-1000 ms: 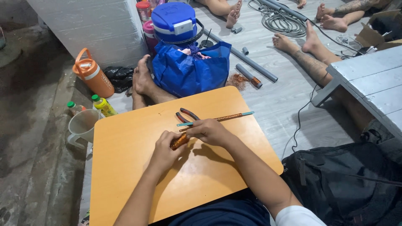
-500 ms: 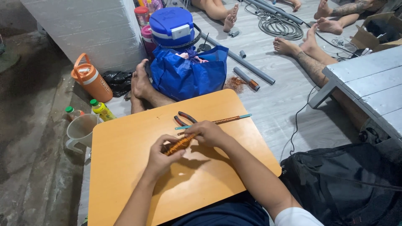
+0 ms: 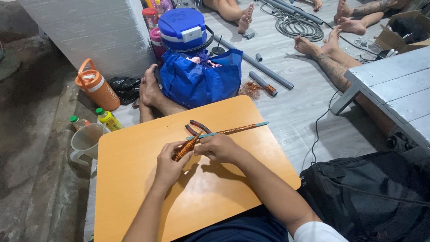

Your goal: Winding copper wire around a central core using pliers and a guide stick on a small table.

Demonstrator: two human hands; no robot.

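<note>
Left to right: one orange jug (image 3: 96,88), two small bottles (image 3: 107,119), one pitcher (image 3: 85,141). On one wooden tabletop (image 3: 134,188), left hand (image 3: 168,163) and right hand (image 3: 219,148) — both pinching one copper-wire bundle (image 3: 186,148) just above the board; one pair of pliers (image 3: 197,127) and one wire-wrapped rod (image 3: 233,130) lie just beyond.

pliers (image 3: 197,127): jaws hidden behind right hand (image 3: 219,148)
copper bundle (image 3: 185,149): ends covered by fingers
black bag (image 3: 371,197): cut off, btm-right edge
</note>
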